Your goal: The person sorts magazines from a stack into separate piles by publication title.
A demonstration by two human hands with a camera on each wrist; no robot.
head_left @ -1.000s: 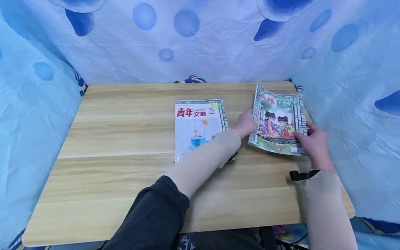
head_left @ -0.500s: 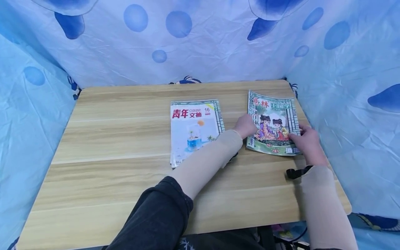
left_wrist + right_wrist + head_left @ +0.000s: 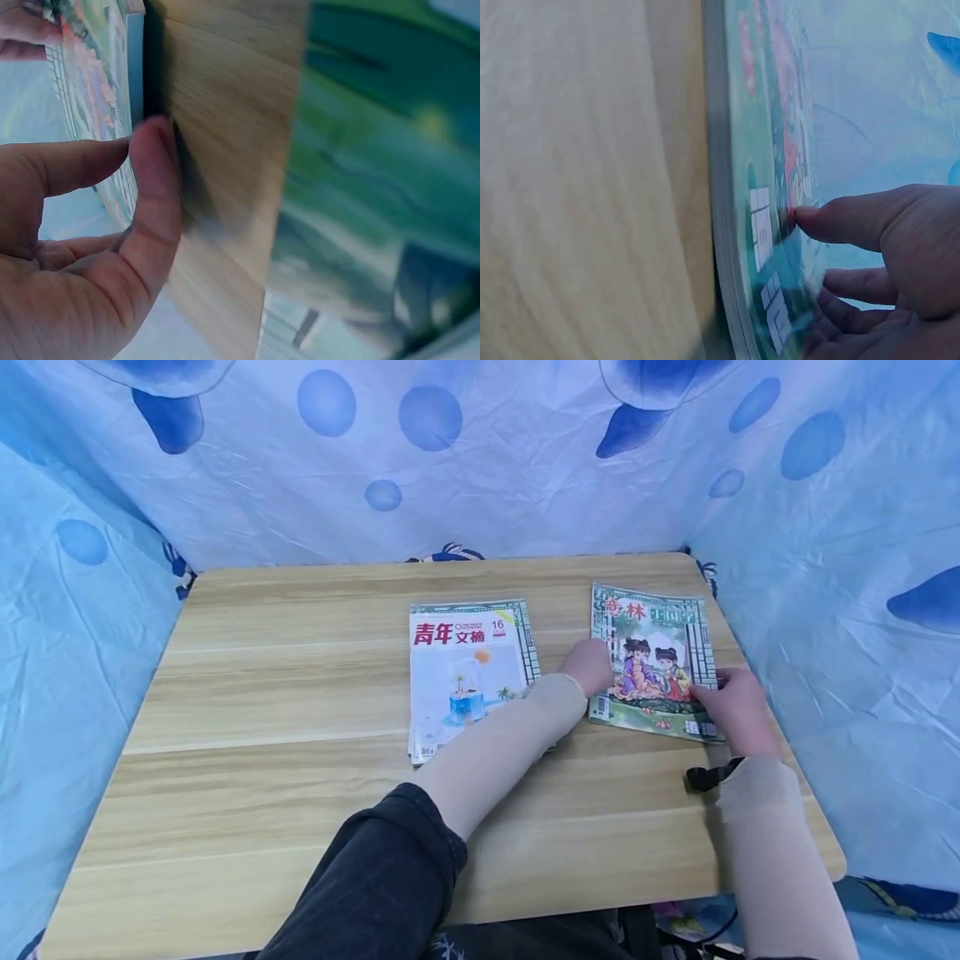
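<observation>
At the right of the table, a magazine (image 3: 652,668) with a green-framed cover of two cartoon children lies close over the wood, nearly flat. My left hand (image 3: 588,666) pinches its left edge; in the left wrist view, thumb and forefinger of the left hand (image 3: 90,247) meet at the spine. On the opposite edge, my right hand (image 3: 738,710) grips the lower right side. The right wrist view has the right thumb (image 3: 840,217) on the cover, with the other fingers at the edge and partly hidden. Left of both hands is a stack topped by a white magazine (image 3: 465,685).
The wooden table (image 3: 262,693) carries both piles. A blue patterned curtain (image 3: 525,468) hangs along its back and sides. My left forearm (image 3: 502,752) crosses the lower right corner of the white magazine. Beneath the stack's top cover, a green-edged magazine (image 3: 528,635) sticks out.
Both hands have lowered the cartoon-cover magazine toward the table; its curved cover has flattened and its top edge has come down. The stack stays put while the head view shifts slightly.
</observation>
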